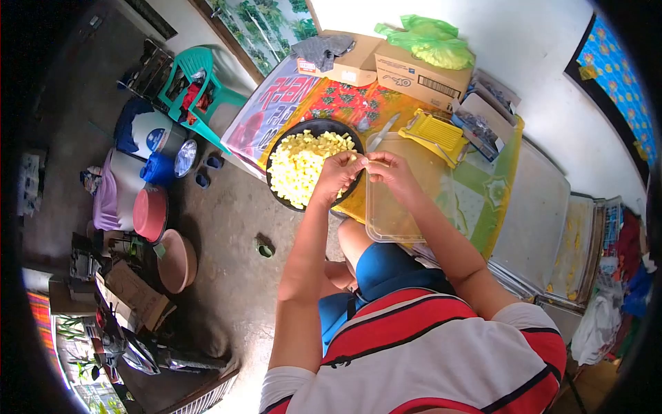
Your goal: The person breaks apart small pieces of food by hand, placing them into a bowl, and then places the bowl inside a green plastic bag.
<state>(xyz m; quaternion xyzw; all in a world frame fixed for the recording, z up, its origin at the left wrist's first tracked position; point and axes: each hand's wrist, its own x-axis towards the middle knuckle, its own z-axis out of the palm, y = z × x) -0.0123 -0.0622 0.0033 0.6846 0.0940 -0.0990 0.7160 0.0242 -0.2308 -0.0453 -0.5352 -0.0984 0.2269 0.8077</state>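
Note:
My left hand point(336, 178) is held over the right edge of a round black pan point(270, 181) heaped with small pale-yellow cubes point(303, 165). My right hand point(394, 178) meets it above a clear plastic tray point(407, 224). The fingertips of both hands are pinched together, almost touching. Anything between them is too small to make out. Just beyond the hands lies a knife point(384, 131) with its blade pointing away. A yellow slicer point(434, 136) rests at the tray's far right corner.
Cardboard boxes point(414, 77), one topped by a green plastic bag point(431, 41), stand at the table's back. An open box point(484, 124) sits at right. Left of the table are a teal chair point(200, 83), a pink basin point(177, 261) and a blue container point(158, 168).

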